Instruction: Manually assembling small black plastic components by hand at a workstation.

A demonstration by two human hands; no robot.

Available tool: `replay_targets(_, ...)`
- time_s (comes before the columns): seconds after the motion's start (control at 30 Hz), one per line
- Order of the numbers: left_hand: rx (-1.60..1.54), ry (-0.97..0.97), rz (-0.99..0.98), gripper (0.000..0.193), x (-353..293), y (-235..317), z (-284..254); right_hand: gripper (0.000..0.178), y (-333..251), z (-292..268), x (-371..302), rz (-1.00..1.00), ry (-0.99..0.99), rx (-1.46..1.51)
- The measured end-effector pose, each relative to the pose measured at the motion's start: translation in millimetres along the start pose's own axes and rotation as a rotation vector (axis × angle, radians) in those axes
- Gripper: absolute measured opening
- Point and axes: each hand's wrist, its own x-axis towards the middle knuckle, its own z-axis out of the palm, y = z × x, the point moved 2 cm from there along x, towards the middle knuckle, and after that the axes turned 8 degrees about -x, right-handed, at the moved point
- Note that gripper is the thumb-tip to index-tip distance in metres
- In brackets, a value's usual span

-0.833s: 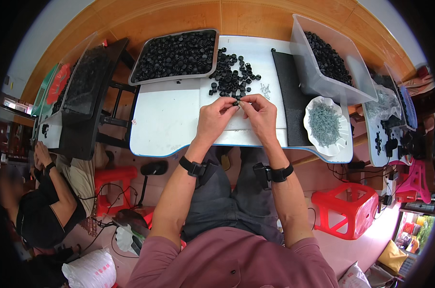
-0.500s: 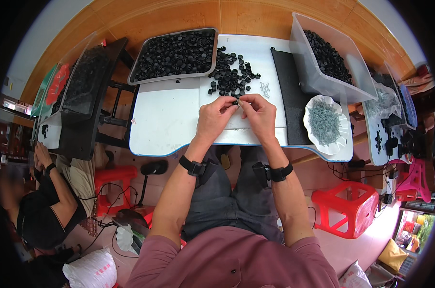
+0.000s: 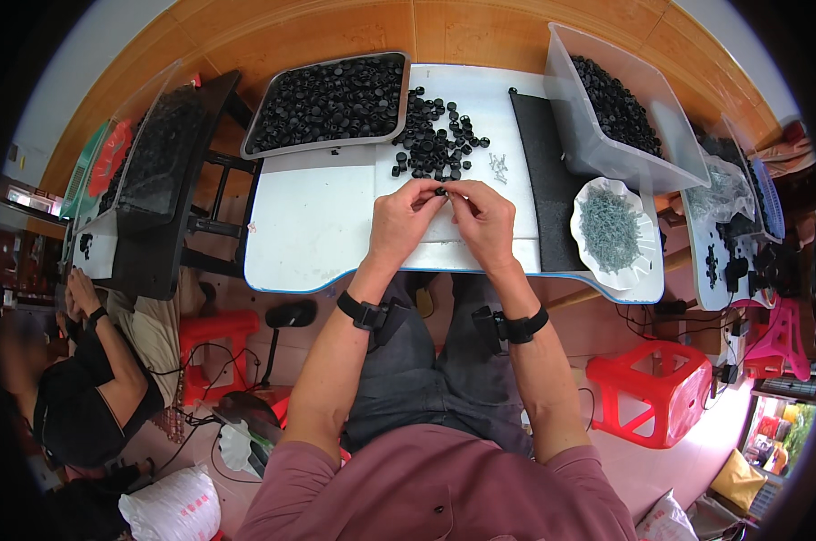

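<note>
Close together over the white table (image 3: pixel 309 225), my two hands meet at their fingertips. My left hand (image 3: pixel 401 221) pinches a small black plastic cap (image 3: pixel 441 191). The fingers of my right hand (image 3: pixel 485 224) are closed at the same cap; whether they also hold a smaller part is hidden. Just beyond my fingertips lies a loose pile of black caps (image 3: pixel 433 144). To its right is a little heap of pale, thin pieces that look like screws (image 3: pixel 498 168).
A metal tray (image 3: pixel 327 149) full of black caps stands at the back left. On the right are a black mat (image 3: pixel 545 180), a clear bin (image 3: pixel 606 160) of black parts and a white fluted bowl (image 3: pixel 647 257) of grey-green screws. A person (image 3: pixel 92 379) sits at the left; red stools (image 3: pixel 647 392) stand nearby.
My right fingers and thumb have shifted slightly and drawn in closer around the cap at my left fingertips. The piles and containers stay as they were.
</note>
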Motion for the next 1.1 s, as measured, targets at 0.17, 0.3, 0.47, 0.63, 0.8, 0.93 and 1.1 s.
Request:
replay_targets(0.17, -0.014, -0.004, -0.051, 0.022, 1.0, 0.5, -1.1, 0.018, 0.5, 0.0, 1.6, -0.118, 0.010, -0.059)
replay_targets(0.3, -0.048, 0.036, -0.057, 0.020, 1.2, 1.5, -0.6, 0.019, -6.9, 2.4, 1.2, -0.198, 0.070, -0.106)
replay_targets(0.47, -0.053, 0.046, -0.011, 0.022, 0.2, 1.5, 0.8, 0.017, -8.1, -2.9, 0.5, 0.031, -0.003, -0.002)
replay_targets(0.63, -0.099, 0.045, 0.001, 0.021, 0.2, 1.5, 0.1, 0.016, -0.3, -2.1, 0.7, 0.027, -0.029, 0.054)
replay_targets(0.8, -0.050, 0.023, 0.063, 0.020, 0.6, 1.6, -0.6, 0.013, 3.2, -0.6, 0.1, 0.074, -0.051, 0.086)
replay_targets(0.93, -0.055, 0.030, 0.059, 0.020, 0.1, 1.1, -1.3, 0.012, -3.0, -1.6, 1.0, 0.083, -0.092, 0.053)
replay_targets(1.1, -0.038, 0.001, 0.054, 0.021, -1.0, 3.5, 0.4, 0.012, 0.2, -1.0, 0.9, 0.063, -0.044, 0.062)
